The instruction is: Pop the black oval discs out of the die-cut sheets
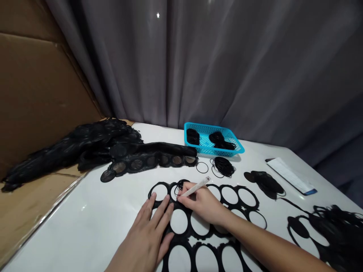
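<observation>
The left hand lies flat, fingers spread, pinning a thin black sheet punched with round holes on the white desk. The sheet looks light, limp and tear-prone, best held by its webs. The right hand pinches a slim white pen-like tool; its tip is hard to make out.

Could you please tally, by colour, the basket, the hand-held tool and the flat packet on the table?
Blue plastic mesh basket: 1
White pen-like tool in the right hand: 1
White flat paper packet: 1
Total: 3 (1 blue, 2 white)
</observation>
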Motion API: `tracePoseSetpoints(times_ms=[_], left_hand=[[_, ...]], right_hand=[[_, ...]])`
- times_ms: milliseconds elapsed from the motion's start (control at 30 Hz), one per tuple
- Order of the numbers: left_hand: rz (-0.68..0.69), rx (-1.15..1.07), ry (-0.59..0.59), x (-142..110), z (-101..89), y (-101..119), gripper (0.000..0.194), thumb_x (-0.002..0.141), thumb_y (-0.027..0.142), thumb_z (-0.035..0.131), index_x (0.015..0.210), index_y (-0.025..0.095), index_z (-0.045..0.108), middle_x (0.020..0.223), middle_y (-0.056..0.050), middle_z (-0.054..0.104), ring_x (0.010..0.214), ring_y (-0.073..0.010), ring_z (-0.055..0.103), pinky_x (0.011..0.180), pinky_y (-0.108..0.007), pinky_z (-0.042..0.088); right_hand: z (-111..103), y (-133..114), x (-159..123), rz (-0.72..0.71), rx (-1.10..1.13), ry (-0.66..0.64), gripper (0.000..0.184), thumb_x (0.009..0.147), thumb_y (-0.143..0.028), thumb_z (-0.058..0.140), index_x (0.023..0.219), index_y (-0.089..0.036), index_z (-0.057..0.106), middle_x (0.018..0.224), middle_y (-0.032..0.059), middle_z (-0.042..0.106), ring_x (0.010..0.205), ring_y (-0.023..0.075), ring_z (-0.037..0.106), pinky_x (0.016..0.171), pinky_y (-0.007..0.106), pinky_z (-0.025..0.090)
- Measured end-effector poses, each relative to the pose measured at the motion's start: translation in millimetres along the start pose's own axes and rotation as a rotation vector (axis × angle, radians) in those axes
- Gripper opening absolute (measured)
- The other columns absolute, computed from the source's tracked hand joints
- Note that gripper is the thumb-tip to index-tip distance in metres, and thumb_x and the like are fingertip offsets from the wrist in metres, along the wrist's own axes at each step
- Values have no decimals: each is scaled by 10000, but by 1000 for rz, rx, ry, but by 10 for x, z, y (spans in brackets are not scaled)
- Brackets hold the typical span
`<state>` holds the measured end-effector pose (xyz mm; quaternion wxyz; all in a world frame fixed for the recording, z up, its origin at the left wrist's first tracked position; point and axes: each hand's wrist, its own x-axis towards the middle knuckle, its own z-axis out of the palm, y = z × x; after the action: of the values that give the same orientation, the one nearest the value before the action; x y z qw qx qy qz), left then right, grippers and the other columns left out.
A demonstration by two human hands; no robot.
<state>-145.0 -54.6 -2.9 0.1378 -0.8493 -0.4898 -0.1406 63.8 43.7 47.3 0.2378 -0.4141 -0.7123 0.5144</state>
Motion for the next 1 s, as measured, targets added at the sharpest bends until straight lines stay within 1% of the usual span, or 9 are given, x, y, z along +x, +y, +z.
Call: tracePoseSetpoints(times_ms=[400, 467, 567, 667, 733, 800, 867, 933, 1000], left_hand=[[-10, 4, -17, -8, 2, 16, 566, 971, 418, 552, 1499, 239, 456, 1590, -19, 398, 1468, -385, 303, 1068, -509, 464], [-6, 4, -20, -6, -4, 20, 567, 974, 410, 547, 1504, 237, 449, 1588, -19, 401, 1468, -385, 303, 1067, -508, 466], [-1, 6, -32, -5, -1, 24, 576, 969, 391, 552, 1509, 225, 442, 1587, -8, 402, 1465, -393, 304, 1065, -507, 469], [-2, -2, -27, 0, 5, 24, 583, 962, 391, 561, 1508, 224, 443, 1578, -5, 416, 1467, -394, 298, 1061, -507, 468], [-6, -6, -16, 5, 3, 25, 578, 954, 397, 572, 1496, 230, 459, 1568, -4, 433, 1456, -399, 319, 1054, -513, 467], [-10, -9, -10, 13, -7, 30, 570, 942, 386, 584, 1480, 231, 479, 1554, -5, 454, 1430, -404, 366, 1043, -520, 473], [-14, -18, 0, 24, -24, 38, 560, 932, 364, 591, 1466, 228, 495, 1534, -11, 482, 1410, -402, 401, 1035, -520, 478], [-19, -32, 9, 34, -48, 43, 553, 927, 360, 594, 1455, 222, 505, 1519, -23, 501, 1411, -395, 406, 1032, -512, 481], [-19, -32, 27, 34, -79, 37, 540, 929, 368, 592, 1440, 212, 515, 1517, -42, 504, 1407, -377, 421, 1036, -495, 483]], right_hand=[[0, 3, 8, -43, -102, 4, 137, 907, -219, 575, 773, -204, 550, 831, -8, 617, 786, 155, 543, 716, 265, 407], [41, 13, -23, -145, -203, 18, 154, 919, -199, 563, 768, -207, 532, 862, 9, 620, 820, 168, 553, 753, 281, 417], [119, 54, -67, -395, -438, -6, 142, 937, -148, 501, 814, -215, 531, 881, 48, 616, 831, 200, 532, 768, 320, 418], [26, 92, -19, -525, -612, -20, 129, 915, -116, 473, 894, -218, 549, 941, 90, 637, 864, 235, 521, 775, 353, 418], [-204, 104, 84, -470, -625, 157, 137, 921, -137, 448, 863, -224, 536, 905, 91, 631, 833, 234, 519, 757, 351, 412], [-509, 110, 210, -349, -614, 463, 215, 954, -208, 414, 747, -237, 465, 742, 49, 564, 690, 205, 476, 684, 332, 383], [-761, 108, 320, -242, -581, 620, 235, 952, -290, 455, 723, -242, 437, 672, 12, 522, 617, 185, 454, 631, 315, 352], [-848, 93, 391, -152, -493, 612, 258, 915, -350, 524, 694, -242, 444, 628, -4, 521, 588, 179, 470, 597, 304, 341], [-743, 61, 428, -54, -294, 477, 264, 864, -383, 585, 677, -236, 472, 627, -7, 568, 561, 168, 502, 561, 290, 355]])
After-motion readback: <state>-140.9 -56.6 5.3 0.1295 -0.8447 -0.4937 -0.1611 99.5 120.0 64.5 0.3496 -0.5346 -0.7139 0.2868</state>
